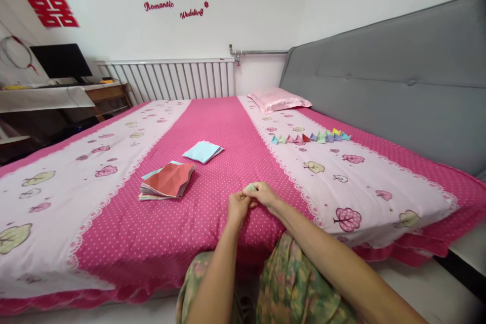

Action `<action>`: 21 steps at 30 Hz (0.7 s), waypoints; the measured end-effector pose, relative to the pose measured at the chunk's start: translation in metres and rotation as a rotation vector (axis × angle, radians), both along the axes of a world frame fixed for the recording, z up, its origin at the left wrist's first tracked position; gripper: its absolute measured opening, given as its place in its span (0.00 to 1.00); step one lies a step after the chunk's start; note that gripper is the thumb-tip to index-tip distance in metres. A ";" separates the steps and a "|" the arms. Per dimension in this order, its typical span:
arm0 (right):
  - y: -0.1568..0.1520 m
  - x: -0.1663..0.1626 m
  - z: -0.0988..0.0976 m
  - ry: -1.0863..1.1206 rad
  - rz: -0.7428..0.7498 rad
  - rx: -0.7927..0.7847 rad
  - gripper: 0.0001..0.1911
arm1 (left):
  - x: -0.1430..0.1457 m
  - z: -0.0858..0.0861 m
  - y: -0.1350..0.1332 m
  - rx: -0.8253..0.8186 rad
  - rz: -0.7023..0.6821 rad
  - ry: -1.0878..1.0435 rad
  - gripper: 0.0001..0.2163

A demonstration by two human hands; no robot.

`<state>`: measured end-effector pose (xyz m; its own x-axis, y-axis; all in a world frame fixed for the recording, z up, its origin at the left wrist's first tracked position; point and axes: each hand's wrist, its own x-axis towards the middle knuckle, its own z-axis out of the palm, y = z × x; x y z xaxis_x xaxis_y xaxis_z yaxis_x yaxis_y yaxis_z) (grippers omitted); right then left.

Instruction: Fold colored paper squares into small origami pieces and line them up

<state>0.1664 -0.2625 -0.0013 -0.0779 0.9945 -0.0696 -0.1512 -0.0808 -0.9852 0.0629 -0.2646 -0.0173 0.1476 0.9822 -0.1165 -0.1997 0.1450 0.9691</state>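
Note:
Close together at the front edge of the bed, my left hand point(239, 206) and my right hand point(266, 195) both pinch a small pale green piece of folded paper point(251, 188). My fingers cover most of it, so its full shape is hidden. To the left on the pink bedspread lies a loose stack of coloured paper point(167, 180) with a creased red sheet on top. Behind that stack rests a neater pile of square sheets point(203, 151), light blue uppermost. Over to the right stands a row of small folded paper pieces point(306, 138) in several colours.
The bed's pink and white bedspread point(212, 116) spreads out in front of me. A pink pillow point(279, 99) lies by the grey headboard point(379, 66). Against the far wall stands a white radiator point(167, 80). A desk with a black monitor point(61, 62) is at the left.

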 end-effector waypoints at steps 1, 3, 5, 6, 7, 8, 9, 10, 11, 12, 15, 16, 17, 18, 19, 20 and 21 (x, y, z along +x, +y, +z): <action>0.000 0.000 0.000 -0.004 -0.001 -0.001 0.16 | 0.000 -0.001 0.000 -0.002 0.002 -0.006 0.02; 0.001 -0.001 -0.001 -0.009 -0.002 -0.008 0.15 | 0.001 -0.001 0.000 -0.006 0.007 -0.022 0.02; 0.002 -0.002 -0.002 -0.011 0.002 -0.020 0.15 | 0.001 -0.002 0.000 -0.010 0.014 -0.042 0.03; 0.002 -0.004 -0.002 -0.011 0.005 -0.027 0.15 | 0.001 -0.002 0.000 -0.012 0.019 -0.054 0.04; 0.002 -0.005 -0.002 -0.011 0.009 -0.032 0.15 | 0.001 -0.001 -0.001 -0.013 0.023 -0.069 0.04; 0.002 -0.006 -0.002 -0.010 0.013 -0.035 0.15 | 0.000 -0.001 -0.001 -0.013 0.027 -0.085 0.05; 0.002 -0.007 -0.001 -0.010 0.016 -0.034 0.14 | -0.001 0.000 -0.001 -0.012 0.032 -0.101 0.06; 0.003 -0.008 0.001 -0.011 0.019 -0.031 0.14 | -0.002 0.001 -0.001 -0.011 0.038 -0.119 0.06; 0.002 -0.009 0.003 -0.015 0.026 -0.027 0.13 | -0.003 0.002 0.000 -0.008 0.046 -0.139 0.07; 0.003 -0.009 0.006 -0.020 0.037 -0.025 0.12 | -0.004 0.003 0.000 -0.005 0.053 -0.160 0.08; 0.004 -0.005 0.017 -0.056 0.102 -0.044 0.14 | -0.006 0.004 0.003 -0.003 0.069 -0.225 0.10; 0.006 -0.003 0.021 -0.076 0.129 -0.061 0.14 | -0.007 0.005 0.004 -0.008 0.071 -0.242 0.10; 0.008 -0.001 0.026 -0.098 0.152 -0.080 0.13 | -0.008 0.005 0.005 -0.015 0.073 -0.254 0.10; 0.011 0.001 0.030 -0.123 0.170 -0.098 0.12 | -0.008 0.006 0.005 -0.025 0.076 -0.262 0.10; 0.014 0.003 0.035 -0.147 0.178 -0.111 0.11 | -0.008 0.006 0.006 -0.034 0.081 -0.265 0.09; 0.017 0.005 0.038 -0.167 0.175 -0.118 0.10 | -0.009 0.007 0.007 -0.044 0.087 -0.264 0.09; 0.020 0.007 0.040 -0.182 0.161 -0.117 0.10 | -0.008 0.007 0.007 -0.051 0.093 -0.260 0.08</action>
<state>0.1736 -0.2421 0.0390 -0.2097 0.9547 -0.2110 0.0511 -0.2048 -0.9775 0.0545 -0.2571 -0.0100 0.0888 0.9866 -0.1366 -0.4554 0.1621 0.8754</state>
